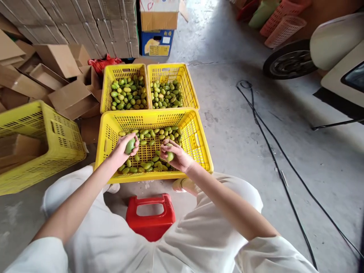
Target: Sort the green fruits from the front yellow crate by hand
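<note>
Head view: the left hand (pixel 125 145) curls around one fruit (pixel 130 146) and the right hand (pixel 175 154) around a second fruit (pixel 170 156), a wrap likely suiting their roundness. Both are over the near crate (pixel 153 175), set before the knees (pixel 244 191) seemingly for easy reach.

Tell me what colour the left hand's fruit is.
The fruit is green, showing best in the head view.
</note>
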A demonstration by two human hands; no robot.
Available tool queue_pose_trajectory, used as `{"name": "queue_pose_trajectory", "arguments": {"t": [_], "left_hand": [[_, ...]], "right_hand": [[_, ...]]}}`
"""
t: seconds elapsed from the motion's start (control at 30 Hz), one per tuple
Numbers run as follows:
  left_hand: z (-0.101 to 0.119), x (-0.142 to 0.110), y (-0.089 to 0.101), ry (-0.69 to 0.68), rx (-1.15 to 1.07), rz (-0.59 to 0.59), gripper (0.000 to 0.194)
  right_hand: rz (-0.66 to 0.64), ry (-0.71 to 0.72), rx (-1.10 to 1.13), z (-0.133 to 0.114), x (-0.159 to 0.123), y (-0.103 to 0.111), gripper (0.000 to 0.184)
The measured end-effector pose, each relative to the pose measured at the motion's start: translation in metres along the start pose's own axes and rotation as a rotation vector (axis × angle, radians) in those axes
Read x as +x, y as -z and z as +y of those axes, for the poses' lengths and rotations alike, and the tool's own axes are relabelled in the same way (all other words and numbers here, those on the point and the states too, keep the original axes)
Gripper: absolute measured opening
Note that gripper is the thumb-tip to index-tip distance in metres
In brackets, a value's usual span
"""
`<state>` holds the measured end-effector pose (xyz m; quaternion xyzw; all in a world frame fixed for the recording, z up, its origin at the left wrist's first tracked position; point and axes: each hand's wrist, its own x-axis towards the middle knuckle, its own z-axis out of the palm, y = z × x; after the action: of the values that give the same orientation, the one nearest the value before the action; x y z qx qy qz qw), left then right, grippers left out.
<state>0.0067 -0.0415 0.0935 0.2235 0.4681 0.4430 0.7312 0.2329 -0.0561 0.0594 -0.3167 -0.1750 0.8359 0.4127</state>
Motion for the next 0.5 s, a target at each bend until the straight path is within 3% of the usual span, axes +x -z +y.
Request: {"name": "queue_pose_trajectory", "arguments": {"t": [0.1, 0.27, 0.47, 0.5], "left_hand": [[-0.005, 0.003, 0.001, 0.082, -0.119, 0.071, 0.013], [-0.014, 0.004, 0.006, 0.106, -0.131, 0.101, 0.009], [-0.015, 0.004, 0.014, 0.054, -0.092, 0.004, 0.030], [-0.014, 0.004, 0.014, 0.052, -0.099, 0.006, 0.029]], "right_hand": [[0.017, -0.044, -0.055, 0.000, 0.000, 0.010, 0.041], [0.136, -0.097, -0.046, -0.005, -0.001, 0.032, 0.037], [0.185, -0.063, 0.078, -0.019, -0.005, 0.040, 0.008], [0.189, -0.072, 0.063, -0.020, -0.005, 0.039, 0.010]]}}
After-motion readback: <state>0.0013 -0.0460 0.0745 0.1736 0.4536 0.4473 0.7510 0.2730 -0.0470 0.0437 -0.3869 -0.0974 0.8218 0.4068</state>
